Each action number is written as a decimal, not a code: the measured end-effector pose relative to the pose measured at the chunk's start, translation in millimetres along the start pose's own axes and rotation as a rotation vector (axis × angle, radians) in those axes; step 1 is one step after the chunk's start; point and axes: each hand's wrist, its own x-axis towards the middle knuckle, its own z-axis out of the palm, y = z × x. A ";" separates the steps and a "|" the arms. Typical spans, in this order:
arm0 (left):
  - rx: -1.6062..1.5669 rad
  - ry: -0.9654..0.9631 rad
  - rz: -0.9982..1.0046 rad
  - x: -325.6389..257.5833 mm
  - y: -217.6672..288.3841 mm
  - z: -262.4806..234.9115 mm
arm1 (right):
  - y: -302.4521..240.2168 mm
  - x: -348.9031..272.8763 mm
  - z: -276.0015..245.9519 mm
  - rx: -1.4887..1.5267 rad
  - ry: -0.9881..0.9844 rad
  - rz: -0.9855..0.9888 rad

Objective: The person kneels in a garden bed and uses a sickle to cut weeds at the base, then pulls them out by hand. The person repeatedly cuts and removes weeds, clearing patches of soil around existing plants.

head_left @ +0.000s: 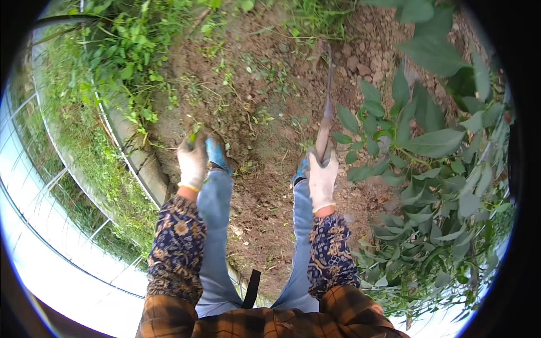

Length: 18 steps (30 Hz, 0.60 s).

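My left hand [193, 160], in a white glove with grey fingers, is closed in front of my left shoe. A small green weed [195, 135] sticks out from its fingertips. My right hand [323, 176], gloved the same way, wraps round the wooden handle of a hand tool [324, 132]. The tool's narrow dark metal part stretches forward over the soil to the edge of a grass clump [321, 19]. Its working end is hard to make out there. Bare brown soil [262, 186] with scattered small weeds [262, 116] lies between and ahead of my hands.
Broad-leaved green plants [431, 141] crowd the right side, close to my right hand. A thick weed patch [127, 50] grows at the far left. Along the left runs a pale raised edge [141, 163] beside a curved clear sheet. My blue-covered shoes [217, 155] stand on the soil.
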 end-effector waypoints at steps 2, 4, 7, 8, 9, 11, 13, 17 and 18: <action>0.032 0.072 0.063 -3.8 -3.0 -55.8 | -24.0 4.3 1.6 -0.406 0.060 -0.218; 0.135 0.159 -0.011 -12.8 12.4 -98.5 | -58.3 8.2 10.3 -0.696 0.077 -0.172; 0.357 0.312 0.108 -25.3 -1.9 -151.6 | -103.6 19.5 7.5 -0.797 0.084 -0.340; 0.422 0.350 0.159 -27.8 -16.5 -168.7 | -119.2 26.4 7.5 -0.857 0.059 -0.308; 0.386 0.355 0.168 -33.1 -16.7 -174.1 | -135.5 29.3 8.9 -0.929 0.053 -0.275; 0.480 0.332 0.037 -40.2 -6.6 -184.3 | -162.6 39.2 16.0 -1.032 0.046 -0.281; 0.598 0.334 -0.064 -28.4 -1.6 -184.6 | -184.4 46.3 31.1 -1.161 0.053 -0.345; 0.452 0.245 -0.003 28.2 36.5 -152.7 | -199.2 58.8 55.1 -1.220 0.053 -0.345; 0.459 0.198 0.089 47.8 41.4 -141.4 | -203.2 60.9 61.8 -1.219 0.046 -0.342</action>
